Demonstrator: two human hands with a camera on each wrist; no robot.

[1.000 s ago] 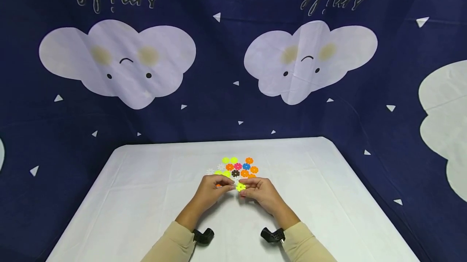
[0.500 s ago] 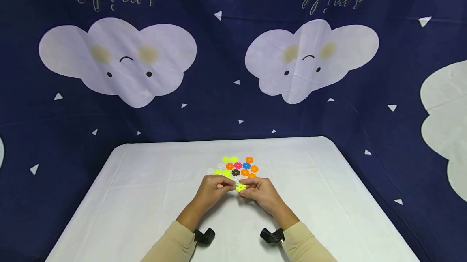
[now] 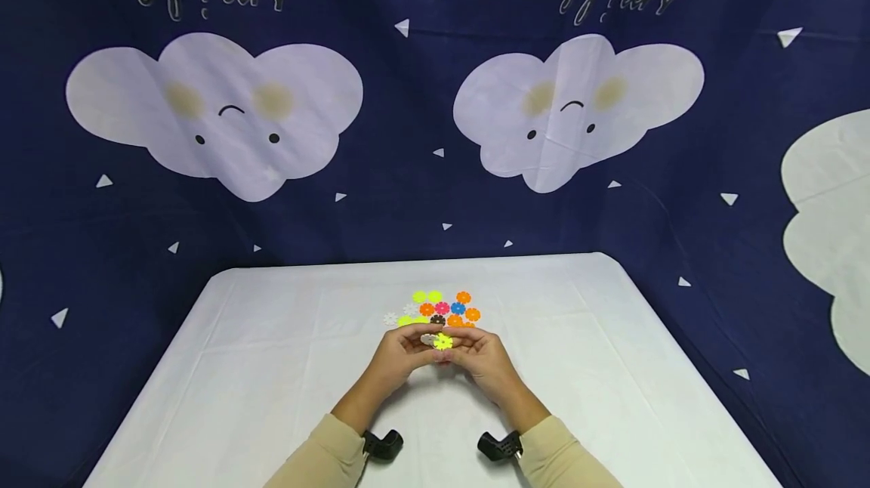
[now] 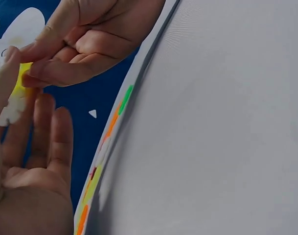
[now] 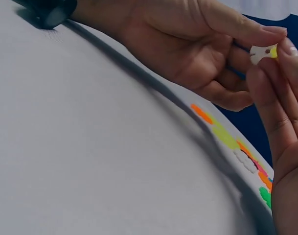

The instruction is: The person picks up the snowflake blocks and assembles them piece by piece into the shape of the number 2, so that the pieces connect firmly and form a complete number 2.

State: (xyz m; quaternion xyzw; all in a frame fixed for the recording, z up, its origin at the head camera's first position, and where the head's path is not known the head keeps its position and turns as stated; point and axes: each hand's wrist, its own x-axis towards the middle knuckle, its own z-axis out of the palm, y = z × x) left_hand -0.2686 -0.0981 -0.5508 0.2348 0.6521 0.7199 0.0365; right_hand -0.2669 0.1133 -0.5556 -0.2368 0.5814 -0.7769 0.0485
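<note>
In the head view my right hand (image 3: 484,356) pinches a yellow snowflake building disc (image 3: 443,341) with notched edges. My left hand (image 3: 399,350) holds a white snowflake building disc (image 3: 427,339) just left of it, between thumb and fingers. The fingertips of both hands meet around the two discs, raised off the table. Seen from the left wrist, the white disc (image 4: 12,111) and the yellow one touch or overlap; whether they are slotted together I cannot tell. The right wrist view shows the white disc (image 5: 259,54) mostly covered by fingers.
Behind the hands, loose discs lie on the white table (image 3: 272,367): a blue disc (image 3: 458,308), a pink disc (image 3: 442,308), a brown disc (image 3: 438,320), and several orange, yellow and white ones. A dark blue cloud-print cloth (image 3: 401,110) hangs beyond the table.
Both hands have come closer together, and their fingers now arch around the discs. The yellow disc has shifted slightly left and up, and the white disc shows plainly beside it.
</note>
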